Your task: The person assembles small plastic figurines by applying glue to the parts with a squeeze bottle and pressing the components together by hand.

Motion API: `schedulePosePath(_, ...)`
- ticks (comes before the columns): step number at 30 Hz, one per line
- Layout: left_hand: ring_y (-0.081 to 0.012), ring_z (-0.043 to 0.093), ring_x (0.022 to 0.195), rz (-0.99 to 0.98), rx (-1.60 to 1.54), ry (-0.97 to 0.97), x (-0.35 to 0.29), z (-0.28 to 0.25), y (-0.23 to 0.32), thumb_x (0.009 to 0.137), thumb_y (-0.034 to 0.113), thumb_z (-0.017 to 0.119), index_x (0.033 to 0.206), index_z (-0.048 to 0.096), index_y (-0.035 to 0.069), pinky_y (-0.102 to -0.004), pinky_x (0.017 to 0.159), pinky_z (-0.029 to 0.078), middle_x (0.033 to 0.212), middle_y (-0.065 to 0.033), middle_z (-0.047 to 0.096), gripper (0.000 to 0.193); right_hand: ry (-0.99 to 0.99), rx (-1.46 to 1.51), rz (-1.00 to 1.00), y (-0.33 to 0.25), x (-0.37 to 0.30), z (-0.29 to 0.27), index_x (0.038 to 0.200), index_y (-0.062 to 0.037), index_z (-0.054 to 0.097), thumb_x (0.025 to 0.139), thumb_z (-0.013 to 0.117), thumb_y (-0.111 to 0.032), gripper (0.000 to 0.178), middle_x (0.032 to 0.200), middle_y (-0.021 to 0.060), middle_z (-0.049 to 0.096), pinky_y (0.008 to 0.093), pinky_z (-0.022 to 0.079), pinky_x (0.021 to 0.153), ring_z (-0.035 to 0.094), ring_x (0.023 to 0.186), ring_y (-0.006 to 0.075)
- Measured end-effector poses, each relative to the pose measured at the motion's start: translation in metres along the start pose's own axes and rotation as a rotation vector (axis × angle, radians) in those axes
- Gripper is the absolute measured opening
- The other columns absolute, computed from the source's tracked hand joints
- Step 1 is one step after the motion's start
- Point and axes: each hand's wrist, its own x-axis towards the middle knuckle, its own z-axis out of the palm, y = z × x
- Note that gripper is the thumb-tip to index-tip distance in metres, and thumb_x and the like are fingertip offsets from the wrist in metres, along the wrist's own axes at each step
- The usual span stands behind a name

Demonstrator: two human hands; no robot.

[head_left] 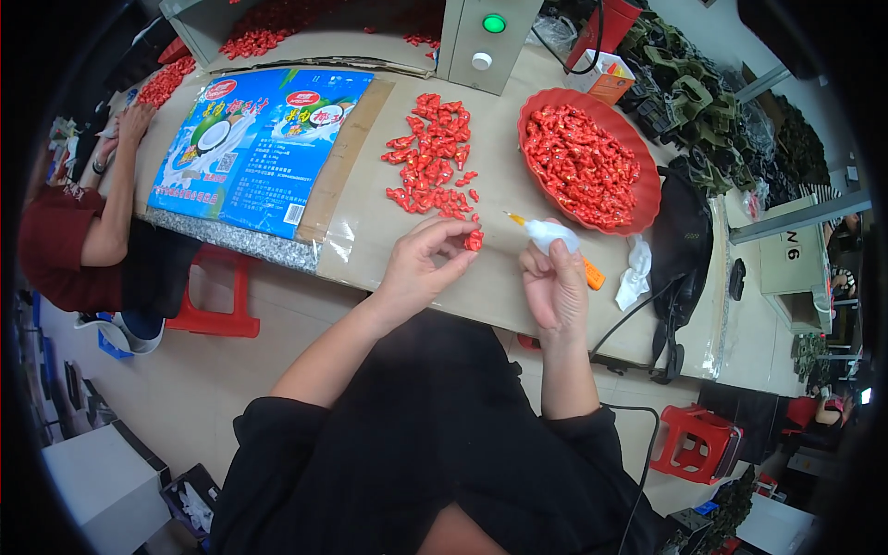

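Observation:
Between the thumb and fingertips of my left hand [421, 264] is a small glossy red piece [474, 240]; its exact kind is too small to make out. My right hand [557, 282] is wrapped round a white squeeze bottle [552, 238] with a yellowish pointed nozzle, which points left toward the red piece without touching it. Just beyond my left hand, a loose patch of similar red pieces [433, 153] lies on the table. At the right, a red scalloped bowl [654, 199] is heaped with more of them.
A grey metal box with a green light [495, 24] stands at the back. Blue printed cardboard [254, 148] covers the table's left part. Right of my hand lie an orange item [594, 274], crumpled tissue [635, 273] and a black bag [683, 250]. A co-worker [79, 231] sits far left.

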Motion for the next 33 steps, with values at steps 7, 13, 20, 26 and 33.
schedulePosePath(7,-0.0102,0.055,0.075,-0.014,0.001,0.082,-0.004,0.002,-0.014,0.075,-0.002,0.058,0.102,0.054,-0.001,-0.0216,0.069,0.045,0.093,-0.0072,0.052,0.028,0.063,-0.174,-0.130,0.002,-0.008,-0.003,0.100,-0.0024,0.052,0.078,0.060,-0.010,0.025,0.085,0.0031,0.053,0.0214,0.031,0.054,0.040,0.061,0.0086)
schedulePosePath(13,-0.0114,0.058,0.074,-0.007,0.025,0.103,-0.004,0.001,-0.016,0.075,-0.002,0.059,0.100,0.055,-0.003,-0.0225,0.067,0.046,0.092,-0.0088,0.055,0.026,0.097,-0.374,-0.201,0.004,-0.011,0.003,0.101,-0.0004,0.050,0.076,0.060,-0.004,0.027,0.085,0.0060,0.054,0.0235,0.044,0.063,0.053,0.072,0.0121)
schedulePosePath(20,-0.0119,0.059,0.073,0.005,0.102,0.143,-0.004,0.004,-0.016,0.073,-0.002,0.060,0.096,0.055,-0.003,-0.0222,0.064,0.047,0.089,-0.0088,0.056,0.023,0.089,-0.453,-0.308,0.010,-0.011,0.006,0.100,0.0002,0.047,0.076,0.061,-0.004,0.029,0.088,0.0077,0.053,0.0241,0.046,0.059,0.054,0.069,0.0126)
schedulePosePath(26,-0.0124,0.059,0.071,0.000,0.151,0.138,-0.004,0.004,-0.013,0.073,-0.002,0.061,0.094,0.056,-0.002,-0.0222,0.063,0.047,0.087,-0.0090,0.056,0.022,0.034,-0.658,-0.432,0.019,-0.014,0.007,0.097,-0.0005,0.046,0.077,0.060,-0.009,0.026,0.095,0.0110,0.047,0.0259,0.044,0.058,0.052,0.067,0.0155)
schedulePosePath(33,-0.0117,0.059,0.069,0.014,0.163,0.142,-0.004,0.005,-0.013,0.072,-0.002,0.062,0.093,0.056,-0.002,-0.0216,0.062,0.046,0.086,-0.0088,0.056,0.022,-0.082,-0.922,-0.593,0.021,-0.013,-0.006,0.097,-0.0001,0.044,0.078,0.061,-0.014,0.029,0.091,0.0109,0.045,0.0251,0.044,0.060,0.051,0.070,0.0149)
